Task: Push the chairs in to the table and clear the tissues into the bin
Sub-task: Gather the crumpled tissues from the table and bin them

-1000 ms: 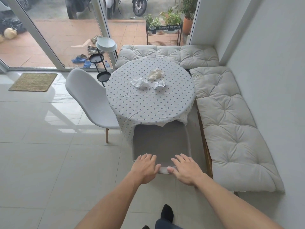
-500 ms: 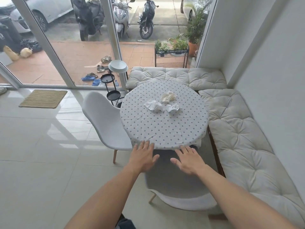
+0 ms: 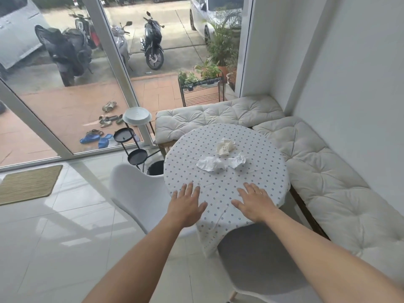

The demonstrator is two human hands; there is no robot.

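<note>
At the near edge of the table (image 3: 265,149), stood between the two steps of the task. Had the near chair (image 3: 262,261) tucked with its seat under the hanging cloth; judged that one as pushed in. Saw the left chair (image 3: 135,193) angled just beside the table, its seat hidden behind its back; could not tell whether fully in.

Held the left hand (image 3: 185,206) and the right hand (image 3: 253,203) palm down over the near part of the cloth, fingers spread apart, gripping nothing. Could not tell whether resting on the cloth or just above it.

Found three crumpled tissues near the middle of the table, beyond both hands and close together: a cream tissue (image 3: 225,146) farthest, a white tissue (image 3: 209,164) to the near left, a smaller tissue (image 3: 237,160) to the near right. Made out a dark round bin (image 3: 155,168) on the floor left of the table, behind the left chair, partly hidden.

Judged the clearing step as about to start: called for a reach farther across, a light closing of the fingers round the soft paper, perhaps a sweep to bunch all three, then a carry left to the bin
</note>
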